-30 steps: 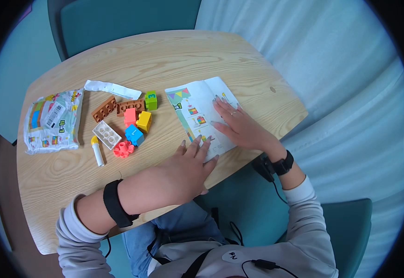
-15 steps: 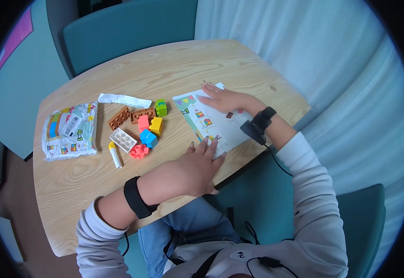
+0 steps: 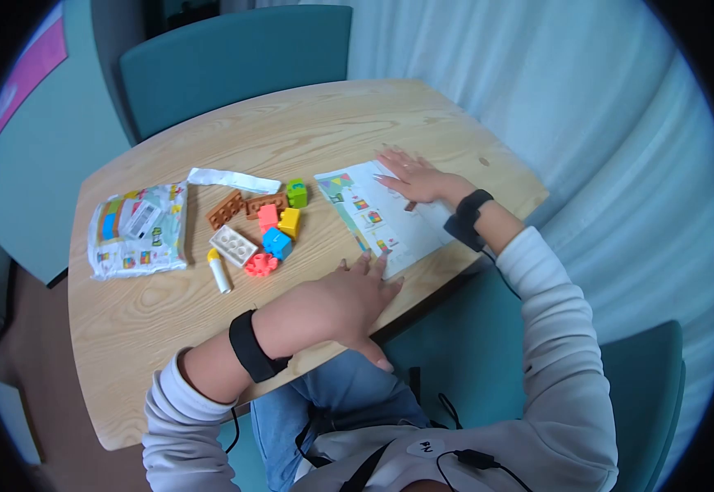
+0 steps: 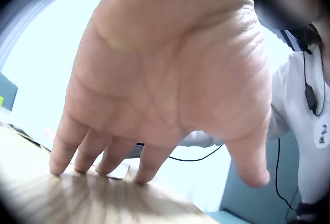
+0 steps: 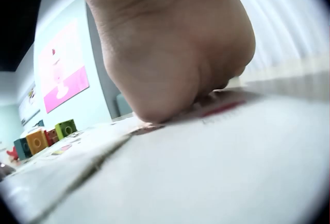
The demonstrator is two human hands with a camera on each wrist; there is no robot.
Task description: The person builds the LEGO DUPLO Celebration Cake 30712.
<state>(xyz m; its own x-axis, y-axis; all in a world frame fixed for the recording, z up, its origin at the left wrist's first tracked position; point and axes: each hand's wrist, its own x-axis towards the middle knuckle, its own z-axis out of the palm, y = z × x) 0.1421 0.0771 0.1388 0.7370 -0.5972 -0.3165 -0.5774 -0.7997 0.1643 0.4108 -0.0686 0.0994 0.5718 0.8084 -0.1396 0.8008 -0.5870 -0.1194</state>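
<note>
the person is wearing a pale sweatshirt (image 3: 488,451) with bunching sleeves (image 3: 558,316), blue jeans (image 3: 345,398) and 2 black wrist straps (image 3: 252,348). a round white sticker (image 3: 425,448) is showing dark characters; a thin black cable (image 3: 511,478) is running beside it.

Left of my one sheet (image 3: 410,238), two brown bricks (image 3: 226,209), one white brick (image 3: 233,246), four small bricks (image 3: 289,222), one flower (image 3: 261,264), one candle (image 3: 221,274), one strip (image 3: 234,180), one bag (image 3: 140,231), seven bricks in all by my count

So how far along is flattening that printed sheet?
The printed sheet lies opened out. The right hand rests spread on it, the left hand at its near edge. Remaining, probably: pressing down the crease, which looks raised in the right wrist view.
</note>
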